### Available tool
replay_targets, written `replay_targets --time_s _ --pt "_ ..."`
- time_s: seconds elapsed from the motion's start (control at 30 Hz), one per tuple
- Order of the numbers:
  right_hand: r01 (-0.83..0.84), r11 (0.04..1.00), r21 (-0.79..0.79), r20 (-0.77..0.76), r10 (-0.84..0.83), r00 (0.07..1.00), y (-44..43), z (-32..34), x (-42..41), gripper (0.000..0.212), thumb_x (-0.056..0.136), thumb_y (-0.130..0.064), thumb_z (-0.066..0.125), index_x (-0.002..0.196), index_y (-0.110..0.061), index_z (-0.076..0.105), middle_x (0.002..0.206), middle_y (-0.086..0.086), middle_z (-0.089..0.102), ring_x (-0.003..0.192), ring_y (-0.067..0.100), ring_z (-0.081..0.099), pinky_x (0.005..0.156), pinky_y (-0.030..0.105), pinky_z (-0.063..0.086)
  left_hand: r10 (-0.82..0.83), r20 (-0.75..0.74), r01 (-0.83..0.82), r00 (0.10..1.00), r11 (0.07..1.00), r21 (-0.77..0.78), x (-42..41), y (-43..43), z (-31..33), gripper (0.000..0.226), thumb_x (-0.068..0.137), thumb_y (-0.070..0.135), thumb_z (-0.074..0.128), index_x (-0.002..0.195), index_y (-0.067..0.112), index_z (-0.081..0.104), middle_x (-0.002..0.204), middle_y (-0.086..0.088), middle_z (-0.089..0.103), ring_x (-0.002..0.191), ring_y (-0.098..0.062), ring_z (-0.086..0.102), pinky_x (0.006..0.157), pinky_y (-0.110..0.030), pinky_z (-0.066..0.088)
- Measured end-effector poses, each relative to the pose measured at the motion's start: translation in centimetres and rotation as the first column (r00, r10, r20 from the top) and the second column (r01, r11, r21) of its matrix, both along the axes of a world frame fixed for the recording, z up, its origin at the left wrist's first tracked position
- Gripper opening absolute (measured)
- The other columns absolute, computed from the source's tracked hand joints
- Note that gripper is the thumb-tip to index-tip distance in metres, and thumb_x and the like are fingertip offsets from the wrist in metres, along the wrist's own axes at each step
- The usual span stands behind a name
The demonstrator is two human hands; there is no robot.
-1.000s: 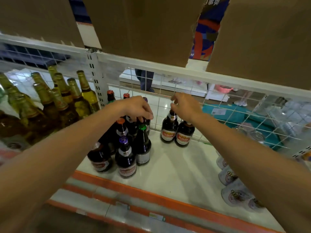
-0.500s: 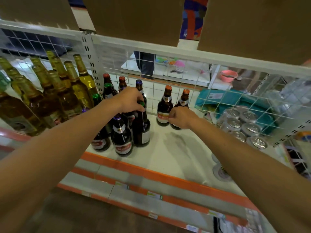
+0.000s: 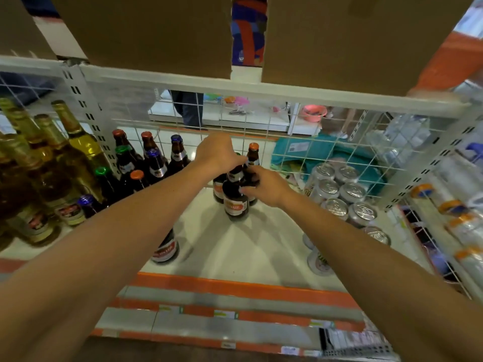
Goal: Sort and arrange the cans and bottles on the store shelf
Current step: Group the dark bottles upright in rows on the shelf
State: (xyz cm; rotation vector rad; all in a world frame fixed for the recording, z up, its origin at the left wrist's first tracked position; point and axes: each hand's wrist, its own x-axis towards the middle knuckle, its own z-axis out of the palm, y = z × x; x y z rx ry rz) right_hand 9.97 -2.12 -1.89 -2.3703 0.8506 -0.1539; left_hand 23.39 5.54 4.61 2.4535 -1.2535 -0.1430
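Bottle [image 3: 235, 205] of dark glossy glass sits in left grip [image 3: 218, 152].

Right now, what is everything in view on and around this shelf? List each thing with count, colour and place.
centre brown bottles: three, dark brown with pale labels, mid-shelf near the mesh
left brown bottles: at least nine, dark brown with red, blue, green and orange caps, left of centre, partly behind the left arm
tall bottles: several, gold-yellow, far left
cans: at least eight, silver, right side
shelf: one, white with an orange front edge
wire mesh: white, along the back
cardboard boxes: three, brown, on the level above
left hand: grips the top of the front centre bottle
right hand: fingers curled round the centre brown bottles; which one is unclear
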Motion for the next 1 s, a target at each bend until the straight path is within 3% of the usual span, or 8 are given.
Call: replay_targets --time_s 0.13,0.27,0.37,0.47,0.67,0.77,0.87,1.0 --pt "0.108 0.994 -0.010 0.152 -0.105 0.983 -0.3 -0.5 0.1 0.044 0.084 -0.036 0.075 0.121 -0.016 0.063 0.113 0.008 0.070 0.100 0.026 0.064 0.082 0.037 0.052 0.010 0.010 -0.010 1.000 1.000 -0.008 -1.4 -2.1 -0.5 0.046 0.078 0.052 0.073 0.063 0.015 0.049 0.063 0.000 0.051 0.057 -0.015 0.050 0.046 -0.027 0.032" --pt "0.130 0.990 -0.049 0.119 -0.123 0.985 -1.3 -0.9 -0.4 0.040 0.082 -0.041 0.074 0.112 -0.015 0.066 0.105 0.007 0.070 0.092 0.026 0.065 0.078 0.041 0.053 0.011 0.009 -0.011 1.000 1.000 -0.027 -2.3 -2.9 -1.1 0.045 0.078 0.051 0.073 0.066 0.017 0.046 0.068 0.002 0.050 0.064 -0.016 0.051 0.048 -0.027 0.032" --pt "0.098 0.992 -0.082 0.060 -0.093 0.994 -1.7 -1.1 -0.5 0.040 0.084 -0.044 0.071 0.111 -0.016 0.065 0.104 0.007 0.070 0.092 0.027 0.064 0.077 0.040 0.053 -0.004 0.046 0.004 0.999 1.000 -0.009 -2.6 -3.2 -1.4 0.041 0.079 0.052 0.071 0.076 0.015 0.053 0.078 0.000 0.054 0.076 -0.020 0.053 0.058 -0.030 0.038" --pt "0.089 0.993 -0.081 0.041 -0.086 0.995 -1.8 -1.6 -0.6 0.040 0.087 -0.041 0.070 0.115 -0.014 0.064 0.107 0.006 0.069 0.095 0.026 0.064 0.073 0.033 0.047 -0.022 0.065 0.022 0.998 1.000 0.002 -2.8 -3.2 -1.8 0.041 0.081 0.052 0.069 0.079 0.014 0.053 0.079 -0.001 0.055 0.074 -0.019 0.053 0.060 -0.031 0.039" --pt "0.097 0.994 -0.055 0.029 -0.095 0.995 -1.8 -1.7 -1.1 0.043 0.088 -0.034 0.071 0.123 -0.013 0.061 0.115 0.009 0.069 0.100 0.027 0.064 0.083 0.038 0.052 -0.061 0.001 0.061 0.998 0.998 -0.003 -2.4 -2.7 -1.3 0.059 0.084 0.072 0.055 0.061 0.017 0.048 0.061 0.002 0.049 0.058 -0.015 0.049 0.051 -0.029 0.031" --pt "0.093 0.996 -0.017 0.038 -0.092 0.995 -1.7 -1.8 -1.4 0.046 0.087 -0.033 0.072 0.127 -0.013 0.059 0.119 0.009 0.067 0.104 0.027 0.063 0.081 0.033 0.049 -0.059 -0.005 0.059 0.998 0.998 -0.034 -1.3 -1.3 0.2 0.065 0.093 0.068 0.043 0.057 0.014 0.050 0.057 0.000 0.050 0.054 -0.017 0.049 0.051 -0.029 0.031" --pt "0.169 0.984 -0.065 0.181 -0.155 0.971 -0.7 -0.4 -1.3 0.058 0.088 -0.044 0.068 0.136 -0.017 0.051 0.130 0.004 0.059 0.113 0.021 0.058 0.089 0.034 0.047 -0.036 -0.009 0.035 0.999 0.991 -0.133 1.2 1.7 2.3 0.058 0.096 0.058 0.047 0.061 0.013 0.055 0.057 -0.001 0.052 0.055 -0.019 0.052 0.054 -0.029 0.037" --pt "0.232 0.935 -0.268 0.519 -0.063 0.852 1.9 3.4 0.3 0.034 0.097 -0.039 0.056 0.125 -0.019 0.057 0.116 -0.001 0.060 0.102 0.013 0.058 0.087 0.037 0.052 0.076 -0.013 -0.076 0.997 0.957 -0.279 4.9 7.3 4.8 0.045 0.099 0.048 0.049 0.076 0.012 0.064 0.069 -0.004 0.063 0.063 -0.018 0.060 0.059 -0.030 0.042"
